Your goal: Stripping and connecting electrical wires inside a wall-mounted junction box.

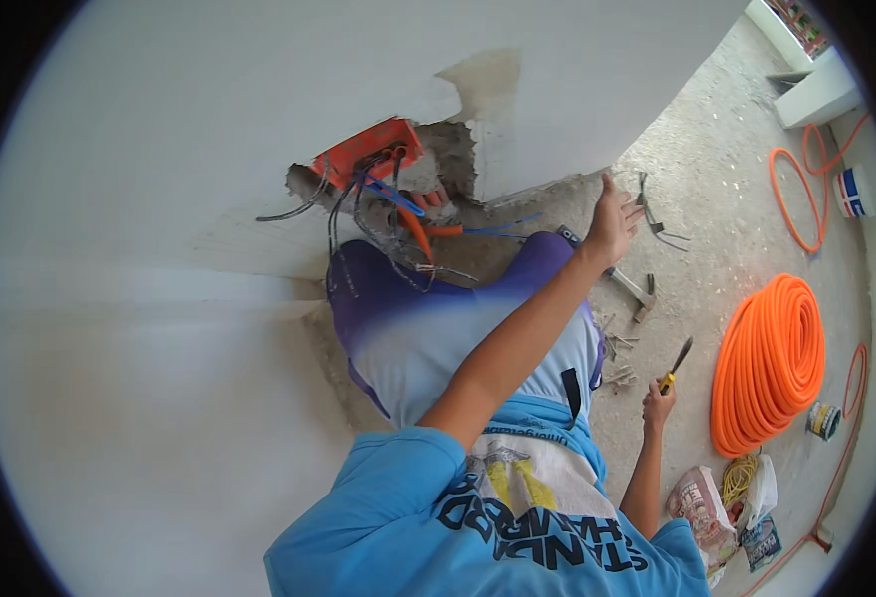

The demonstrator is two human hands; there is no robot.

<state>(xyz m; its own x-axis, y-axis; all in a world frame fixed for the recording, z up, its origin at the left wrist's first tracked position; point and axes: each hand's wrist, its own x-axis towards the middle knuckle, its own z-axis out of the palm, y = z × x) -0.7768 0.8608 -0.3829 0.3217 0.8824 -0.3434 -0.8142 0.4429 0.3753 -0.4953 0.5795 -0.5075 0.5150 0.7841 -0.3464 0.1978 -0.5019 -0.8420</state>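
Note:
My left hand [612, 224] is stretched across my body to the right, past my knee, with its fingers spread and nothing in it. Low on the right, my right hand [659, 406] is closed round the yellow handle of a dark-bladed tool [681, 360], perhaps a putty knife; its blade points up and away. An orange electrical box [333, 171] sits in a rough hole in the white wall in front of me. Black and blue wires [395, 194] hang out of it, and an orange conduit [414, 231] comes down below it. A hammer [642, 297] lies on the floor between my hands.
A large coil of orange conduit [771, 363] stands on the floor at the right. Behind it are a small can [823, 421], bags [704, 507] and a white bucket [853, 192]. Wire scraps [651, 204] and debris [619, 346] lie close by. A wall [139, 418] rises at my left.

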